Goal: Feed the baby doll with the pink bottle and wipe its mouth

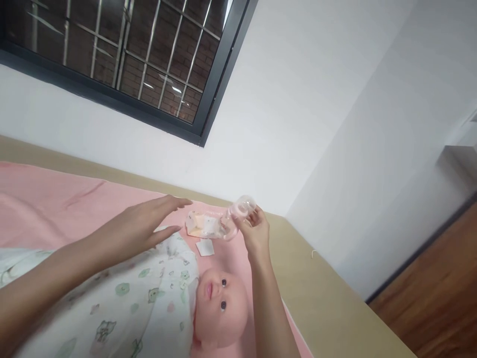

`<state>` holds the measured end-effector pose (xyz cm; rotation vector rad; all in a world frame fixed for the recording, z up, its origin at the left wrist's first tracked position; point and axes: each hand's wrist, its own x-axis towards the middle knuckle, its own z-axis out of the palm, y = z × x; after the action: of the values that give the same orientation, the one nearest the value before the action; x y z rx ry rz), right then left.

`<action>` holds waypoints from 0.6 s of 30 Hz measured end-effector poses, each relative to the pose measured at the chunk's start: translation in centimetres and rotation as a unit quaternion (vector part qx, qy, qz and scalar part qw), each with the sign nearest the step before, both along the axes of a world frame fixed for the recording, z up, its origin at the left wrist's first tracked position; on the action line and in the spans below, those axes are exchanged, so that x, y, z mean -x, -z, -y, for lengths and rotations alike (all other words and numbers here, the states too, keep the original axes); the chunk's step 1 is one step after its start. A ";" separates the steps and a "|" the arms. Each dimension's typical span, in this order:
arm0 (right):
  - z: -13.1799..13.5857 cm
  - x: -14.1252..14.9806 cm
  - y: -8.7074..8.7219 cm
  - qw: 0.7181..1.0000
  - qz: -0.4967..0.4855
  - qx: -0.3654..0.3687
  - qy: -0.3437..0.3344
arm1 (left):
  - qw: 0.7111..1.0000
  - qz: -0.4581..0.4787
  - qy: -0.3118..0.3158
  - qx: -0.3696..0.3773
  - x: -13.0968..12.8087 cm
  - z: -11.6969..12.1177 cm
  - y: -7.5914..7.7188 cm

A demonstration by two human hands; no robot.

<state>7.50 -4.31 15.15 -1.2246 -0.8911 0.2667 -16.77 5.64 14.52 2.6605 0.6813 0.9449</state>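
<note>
A baby doll (218, 306) in a white printed wrap (141, 298) lies on a pink cloth (48, 204). My left hand (143, 226) hovers flat over the doll's body, fingers stretched out and holding nothing. My right hand (255, 231) is raised past the doll's head and grips a small baby bottle (240, 211) with a clear cap and pink collar. Just behind the bottle lies a white and peach packet (203, 223).
A small white square piece (204, 247) rests on the pink cloth near the doll's head. The cloth covers a beige table (335, 303) set against a white wall below a dark barred window (122, 54). Wooden floor (436, 303) shows at the right.
</note>
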 end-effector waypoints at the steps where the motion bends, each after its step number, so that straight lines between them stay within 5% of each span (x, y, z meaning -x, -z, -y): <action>1: 0.4 1.3 -0.6 1.000 0.007 -0.006 -0.030 | 1.000 0.023 0.003 0.002 -0.3 0.5 0.0; 9: 2.5 8.6 -1.6 0.988 0.053 -0.013 -0.145 | 0.992 0.091 0.054 0.063 -1.0 3.5 -1.1; 18: 2.6 10.5 -1.0 0.982 0.048 -0.023 -0.184 | 0.991 0.088 0.040 0.095 -0.8 4.4 -2.1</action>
<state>-2.98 -6.88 16.15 -1.0319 -1.2015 0.4819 -15.92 1.27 16.57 2.3868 0.5889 1.0218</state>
